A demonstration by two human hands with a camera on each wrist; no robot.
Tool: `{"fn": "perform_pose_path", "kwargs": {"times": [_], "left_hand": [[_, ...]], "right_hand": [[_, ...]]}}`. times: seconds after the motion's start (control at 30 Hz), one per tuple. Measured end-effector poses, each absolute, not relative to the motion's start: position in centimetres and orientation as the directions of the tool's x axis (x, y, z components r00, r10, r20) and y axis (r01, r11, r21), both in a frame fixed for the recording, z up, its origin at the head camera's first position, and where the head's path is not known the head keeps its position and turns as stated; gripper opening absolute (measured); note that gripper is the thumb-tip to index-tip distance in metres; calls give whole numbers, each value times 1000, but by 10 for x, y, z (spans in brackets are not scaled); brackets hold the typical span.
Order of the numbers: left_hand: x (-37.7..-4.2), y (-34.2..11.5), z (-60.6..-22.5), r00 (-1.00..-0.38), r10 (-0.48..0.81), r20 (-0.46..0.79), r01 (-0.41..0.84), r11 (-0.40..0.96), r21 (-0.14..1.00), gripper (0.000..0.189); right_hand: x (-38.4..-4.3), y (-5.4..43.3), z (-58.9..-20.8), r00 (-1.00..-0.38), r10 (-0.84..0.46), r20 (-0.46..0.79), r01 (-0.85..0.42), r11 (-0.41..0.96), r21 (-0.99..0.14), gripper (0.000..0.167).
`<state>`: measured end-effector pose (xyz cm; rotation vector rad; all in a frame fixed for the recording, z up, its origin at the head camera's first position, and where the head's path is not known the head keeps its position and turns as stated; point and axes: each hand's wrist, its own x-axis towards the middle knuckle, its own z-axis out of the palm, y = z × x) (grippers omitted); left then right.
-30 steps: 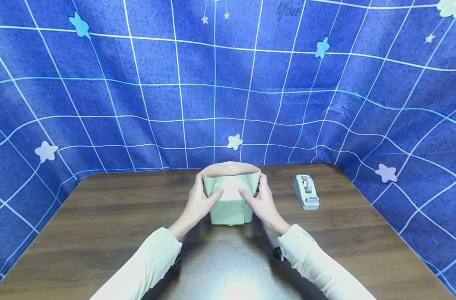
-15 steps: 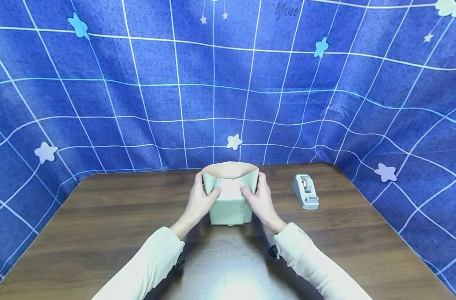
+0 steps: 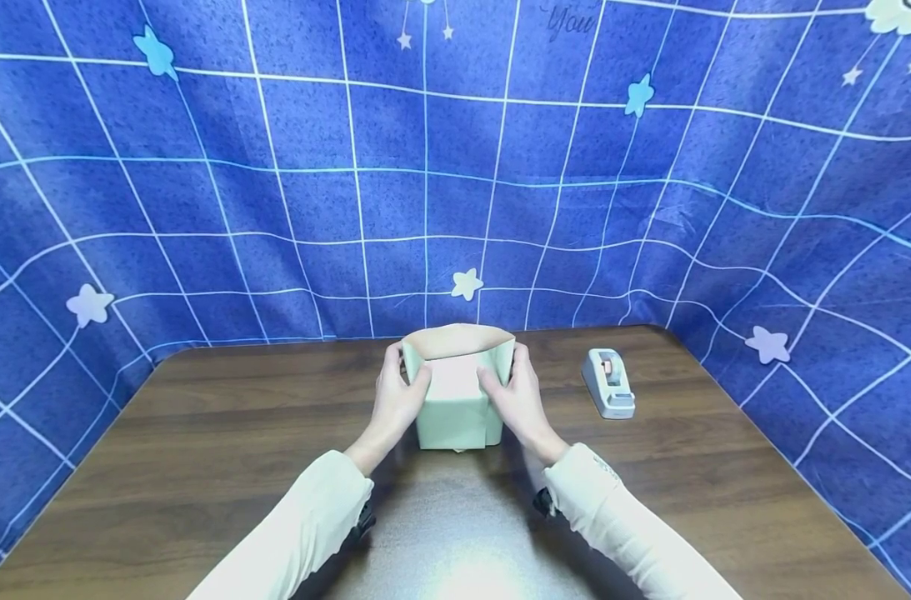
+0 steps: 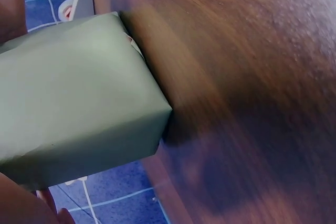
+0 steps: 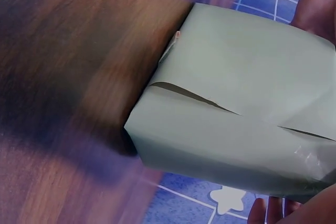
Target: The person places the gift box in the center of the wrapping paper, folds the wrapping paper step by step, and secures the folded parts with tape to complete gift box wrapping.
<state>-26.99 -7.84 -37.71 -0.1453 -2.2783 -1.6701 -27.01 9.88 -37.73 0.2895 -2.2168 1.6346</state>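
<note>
A light green paper bag (image 3: pixel 452 425), boxy in shape with a pale inside, stands on the table, its mouth open at the top. My left hand (image 3: pixel 395 396) holds its left side, thumb on the front and fingers round behind. On the right side my right hand (image 3: pixel 521 400) grips it likewise, thumb against the front. The left wrist view shows a smooth panel of the bag (image 4: pixel 79 82) and a corner near the tabletop. In the right wrist view, a seam gapes in places along the bag (image 5: pixel 247 66), with a shiny clear patch near my fingertips (image 5: pixel 274 211).
A white tape dispenser (image 3: pixel 609 385) stands to the right of the bag on the brown wooden table (image 3: pixel 237 433). Behind the table hangs a blue curtain (image 3: pixel 312 208) with a grid and stars, which also runs along both sides.
My left thumb has slid left toward the bag's edge. The mouth's outline has shifted and its front edge looks straighter. Both hands keep hold, and the tape dispenser stays put.
</note>
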Motion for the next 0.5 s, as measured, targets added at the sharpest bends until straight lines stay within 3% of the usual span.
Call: {"fn": "perform_pose_path", "kwargs": {"times": [0.23, 0.5], "left_hand": [[-271, -75, -376, -946, -146, 288, 230, 323, 918, 41], [-268, -74, -378, -929, -149, 338, 271, 348, 898, 39]], "right_hand": [[-274, 97, -376, -912, 80, 403, -352, 355, -866, 31], [-276, 94, -376, -918, 113, 380, -314, 377, -871, 31]]}}
